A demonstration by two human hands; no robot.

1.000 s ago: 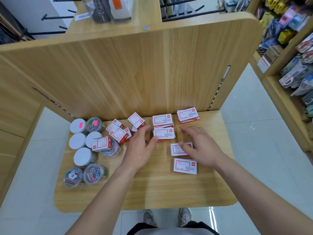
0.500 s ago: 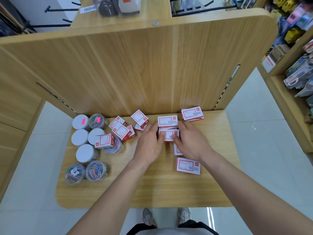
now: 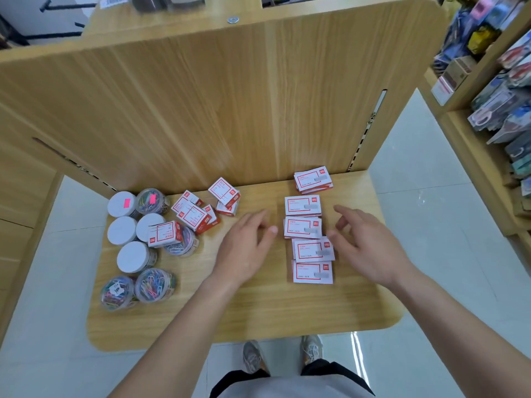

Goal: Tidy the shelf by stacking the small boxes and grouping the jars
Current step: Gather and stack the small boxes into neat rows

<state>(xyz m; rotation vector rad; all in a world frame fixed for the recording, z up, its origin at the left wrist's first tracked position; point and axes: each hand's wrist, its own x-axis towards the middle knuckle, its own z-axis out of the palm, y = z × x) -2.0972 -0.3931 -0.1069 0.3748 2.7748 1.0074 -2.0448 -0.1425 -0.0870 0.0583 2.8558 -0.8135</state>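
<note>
Hovering above the shelf: left hand and right hand, fingers apart and relaxed, holding nothing, one on either side of a column of boxes. Four flat boxes in the column, front to back, right of centre. Further stack of boxes at the back right corner. Loose heap of boxes against the back panel. Jars clustered at the left edge, one box lying across them. Bare wood along the front edge.
</note>
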